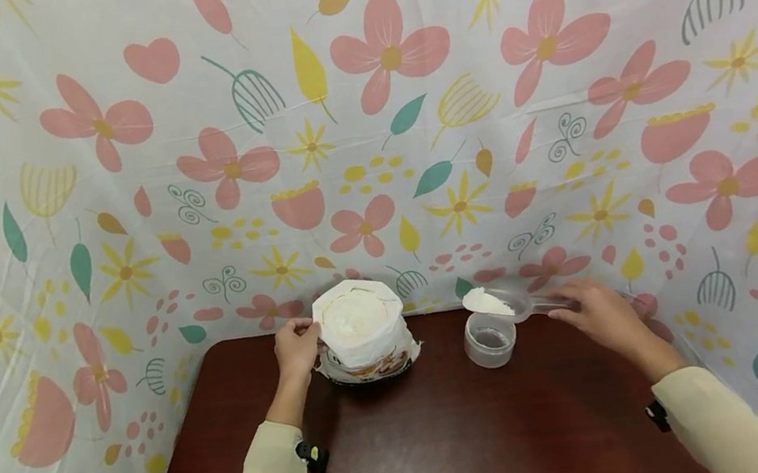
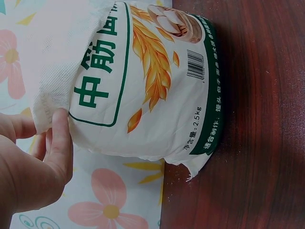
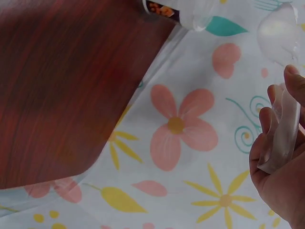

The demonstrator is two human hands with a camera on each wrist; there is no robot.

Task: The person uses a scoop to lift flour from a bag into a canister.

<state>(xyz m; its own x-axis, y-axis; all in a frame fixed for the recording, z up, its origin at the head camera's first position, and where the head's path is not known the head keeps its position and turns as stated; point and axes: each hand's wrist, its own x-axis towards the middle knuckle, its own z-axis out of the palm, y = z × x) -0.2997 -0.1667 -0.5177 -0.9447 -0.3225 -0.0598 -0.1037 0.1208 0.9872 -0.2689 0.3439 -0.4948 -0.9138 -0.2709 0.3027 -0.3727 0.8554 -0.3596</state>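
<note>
An open bag of flour [image 1: 362,337] stands upright near the table's back edge, white powder showing inside its folded-down rim. My left hand [image 1: 296,348] pinches that rim on the left side; the left wrist view shows thumb and fingers of the hand [image 2: 35,167] on the white cloth edge. In my right hand [image 1: 600,318] is the handle of a clear plastic scoop [image 1: 525,304], its bowl heaped with white flour [image 1: 486,302]. The scoop's bowl hangs above the back of a round clear jar [image 1: 491,355], whose mouth faces up. The right wrist view shows the scoop handle [image 3: 281,133] gripped in the palm.
A dark reddish-brown wooden table [image 1: 424,442] bears the bag and jar. Directly behind it and at both sides hangs a flower-printed cloth [image 1: 366,148]. A labelled part of the jar [image 3: 164,9] shows at the top of the right wrist view.
</note>
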